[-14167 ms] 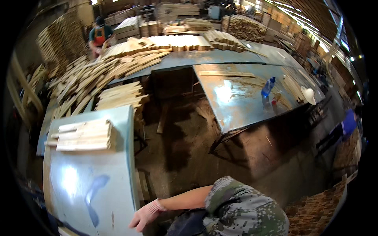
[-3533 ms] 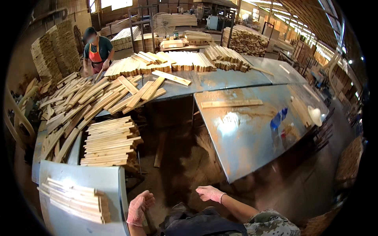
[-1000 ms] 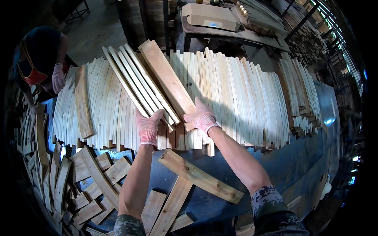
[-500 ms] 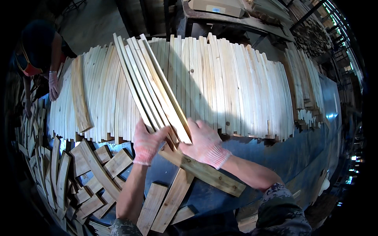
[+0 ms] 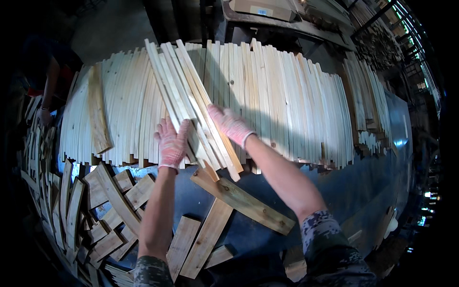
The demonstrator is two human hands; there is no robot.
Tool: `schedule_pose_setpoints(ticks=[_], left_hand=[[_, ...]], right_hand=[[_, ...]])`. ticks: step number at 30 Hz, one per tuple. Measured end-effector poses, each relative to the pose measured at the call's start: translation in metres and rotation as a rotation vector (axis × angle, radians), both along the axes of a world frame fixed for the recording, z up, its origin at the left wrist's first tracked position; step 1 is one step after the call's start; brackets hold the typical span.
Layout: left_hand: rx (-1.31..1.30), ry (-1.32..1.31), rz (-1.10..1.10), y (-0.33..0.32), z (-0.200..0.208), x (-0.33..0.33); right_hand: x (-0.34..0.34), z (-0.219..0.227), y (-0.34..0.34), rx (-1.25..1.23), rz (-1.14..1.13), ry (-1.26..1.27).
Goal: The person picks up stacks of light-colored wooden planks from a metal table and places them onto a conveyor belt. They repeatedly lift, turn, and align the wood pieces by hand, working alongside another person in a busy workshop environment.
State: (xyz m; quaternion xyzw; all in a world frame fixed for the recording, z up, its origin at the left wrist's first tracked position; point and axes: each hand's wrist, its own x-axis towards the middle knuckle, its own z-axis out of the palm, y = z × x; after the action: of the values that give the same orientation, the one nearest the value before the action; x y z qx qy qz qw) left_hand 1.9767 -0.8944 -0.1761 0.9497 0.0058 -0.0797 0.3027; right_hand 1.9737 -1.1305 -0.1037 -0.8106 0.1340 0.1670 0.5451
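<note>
- Two gloved hands: the left hand point(image 5: 171, 143), fingers and thumb spread, touches the slanted slats point(image 5: 195, 103) on one side; the right hand point(image 5: 233, 126), fingers extended, touches the other.
- These slats, too tightly overlapped to count, lie atop one long row of slats point(image 5: 291, 105).
- One darker plank point(image 5: 97, 115) lies left.
- Four loose boards point(image 5: 244, 202) lie between the forearms on the blue surface point(image 5: 330, 203).
- One tangled, uncountable pile point(image 5: 74, 210); one co-worker point(image 5: 51, 79) beside it.

Strong light falls on the long row of pale wooden strips point(image 5: 311, 110), and a broad diagonal shadow crosses it. The blue metal tabletop point(image 5: 354, 186) shines whitish near its right end. Toward the black, curved rim, the dark-clothed co-worker point(image 5: 50, 81) is dim.
</note>
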Motion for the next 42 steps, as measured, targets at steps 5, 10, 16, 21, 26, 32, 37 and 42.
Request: schedule_pose_setpoints(ticks=[5,10,16,21,26,32,37,42], left_hand=[[-0.285,0.164,0.055,-0.017,0.044,-0.052],[-1.136,0.282,0.274,-0.019,0.057,-0.172],[-1.432,0.442,0.182,-0.011,0.094,-0.252],[-1.438,0.476,0.254,-0.013,0.130,-0.335],[-1.375,0.285,0.465,0.008,0.165,-0.457],[-1.395,-0.077,0.556,0.062,0.206,-0.618],[-1.287,-0.569,0.674,0.110,0.238,-0.743],[-1.149,-0.829,0.897,0.150,0.291,-0.899]], right_hand=[[-0.044,0.009,0.014,-0.161,-0.027,0.163],[-0.159,0.011,0.016,-0.070,-0.062,0.141],[-0.249,0.073,0.012,-0.153,0.028,0.187],[-0.321,0.118,0.016,-0.224,0.089,0.194],[-0.414,0.156,0.042,-0.176,0.223,0.076],[-0.529,0.190,0.106,-0.057,0.510,-0.293],[-0.594,0.203,0.187,0.065,0.824,-0.436],[-0.709,0.250,0.284,0.280,1.141,-0.551]])
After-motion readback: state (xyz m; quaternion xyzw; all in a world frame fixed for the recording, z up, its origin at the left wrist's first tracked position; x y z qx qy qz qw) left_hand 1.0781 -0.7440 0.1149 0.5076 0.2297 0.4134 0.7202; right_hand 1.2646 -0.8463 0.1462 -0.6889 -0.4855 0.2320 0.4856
